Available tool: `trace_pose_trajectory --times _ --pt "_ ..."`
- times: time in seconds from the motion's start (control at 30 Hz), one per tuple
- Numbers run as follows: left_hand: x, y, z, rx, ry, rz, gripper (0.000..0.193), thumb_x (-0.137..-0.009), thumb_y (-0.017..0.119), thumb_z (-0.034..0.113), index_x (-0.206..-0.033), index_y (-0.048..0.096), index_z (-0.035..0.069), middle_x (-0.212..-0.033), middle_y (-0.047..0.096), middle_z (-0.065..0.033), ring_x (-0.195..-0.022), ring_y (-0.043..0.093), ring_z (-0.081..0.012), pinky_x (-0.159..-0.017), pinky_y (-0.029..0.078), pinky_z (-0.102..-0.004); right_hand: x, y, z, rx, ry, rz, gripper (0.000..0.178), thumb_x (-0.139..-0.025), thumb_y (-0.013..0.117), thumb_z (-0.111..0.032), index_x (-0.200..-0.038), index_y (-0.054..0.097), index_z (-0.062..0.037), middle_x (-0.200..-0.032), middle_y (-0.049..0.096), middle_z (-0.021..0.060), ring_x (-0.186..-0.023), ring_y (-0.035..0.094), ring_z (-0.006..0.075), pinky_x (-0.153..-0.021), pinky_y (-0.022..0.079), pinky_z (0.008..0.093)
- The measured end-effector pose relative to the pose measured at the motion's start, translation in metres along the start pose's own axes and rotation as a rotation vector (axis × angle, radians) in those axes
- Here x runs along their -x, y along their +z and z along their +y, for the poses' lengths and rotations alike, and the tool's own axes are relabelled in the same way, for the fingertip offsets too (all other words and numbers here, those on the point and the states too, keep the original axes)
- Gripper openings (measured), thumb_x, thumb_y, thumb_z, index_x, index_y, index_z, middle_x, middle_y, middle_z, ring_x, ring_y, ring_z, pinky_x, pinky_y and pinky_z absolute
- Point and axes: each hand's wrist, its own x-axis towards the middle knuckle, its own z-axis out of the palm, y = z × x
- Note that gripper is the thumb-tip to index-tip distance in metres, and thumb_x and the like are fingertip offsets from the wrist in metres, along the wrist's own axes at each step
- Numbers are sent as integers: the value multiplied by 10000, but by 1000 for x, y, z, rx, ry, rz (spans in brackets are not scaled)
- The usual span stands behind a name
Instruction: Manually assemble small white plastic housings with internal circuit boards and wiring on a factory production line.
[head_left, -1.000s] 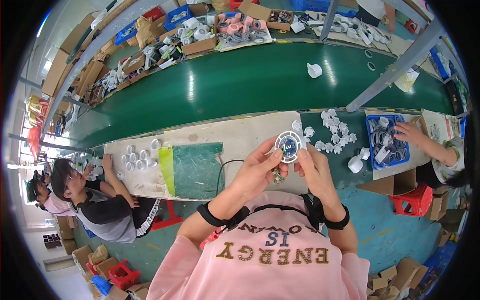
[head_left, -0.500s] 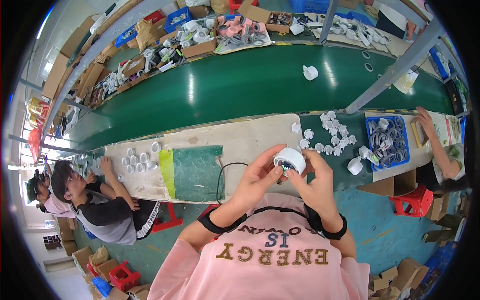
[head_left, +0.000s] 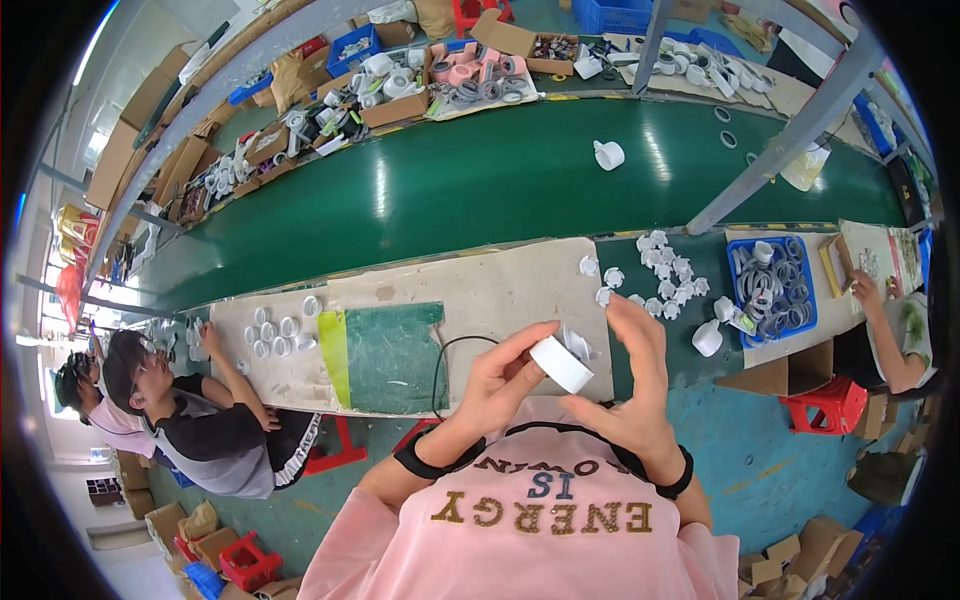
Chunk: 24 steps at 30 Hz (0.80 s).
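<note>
My left hand grips a round white plastic housing between thumb and fingers, above the near edge of the worktable. The housing is tilted, and a thin whitish piece stands out at its upper end. What is inside it is hidden from this side. Just to the right, my right hand has its fingers and thumb spread, apart from the housing, with nothing seen in it. Beyond that hand lie several small white scalloped parts on the green table surface.
A blue crate of grey rings stands right, beside a white cup-shaped part. Left are a green mat, a black cable and several white rings near a co-worker. A green conveyor belt runs behind.
My right hand has let go of the housing and opened. My left hand has tilted the housing and brought it slightly lower and left. On the belt, a white cup-shaped part has shifted left.
</note>
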Motion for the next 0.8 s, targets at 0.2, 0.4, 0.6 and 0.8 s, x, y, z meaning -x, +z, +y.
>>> trace_pose_trajectory --times 0.2,0.4,0.6,0.8 --pt "5 -2 -2 65 -34 13 388 -879 505 4 -1262 444 10 -1136 525 -69 -1025 501 -128 -874 413 -257 1 -5 -3 284 -308 -45 390 -668 682 -314 -985 645 -91 -1219 455 163 -1047 419 347 -860 366 410" --pt "0 -9 0 111 12 67 388 -885 496 9 -1268 431 8 -1131 528 -63 -996 505 -123 -852 407 -246 33 -20 33 329 -98 74 199 -722 571 -95 -893 647 -27 -1067 551 150 -957 470 321 -807 395 396" --pt "-4 -7 -4 5 97 31 402 -861 494 -40 -1257 436 -4 -1134 476 -78 -978 494 -140 -847 400 -242 14 -11 5 259 -190 100 243 -678 557 -41 -902 650 -50 -1055 554 148 -946 480 310 -795 396 388" --pt "-3 -12 1 81 17 63 410 -821 581 -6 -1215 469 -3 -1128 504 -74 -1012 504 -150 -890 397 -274 13 -15 9 510 -307 36 248 -603 505 30 -786 649 -54 -1029 566 134 -942 487 316 -797 388 383"
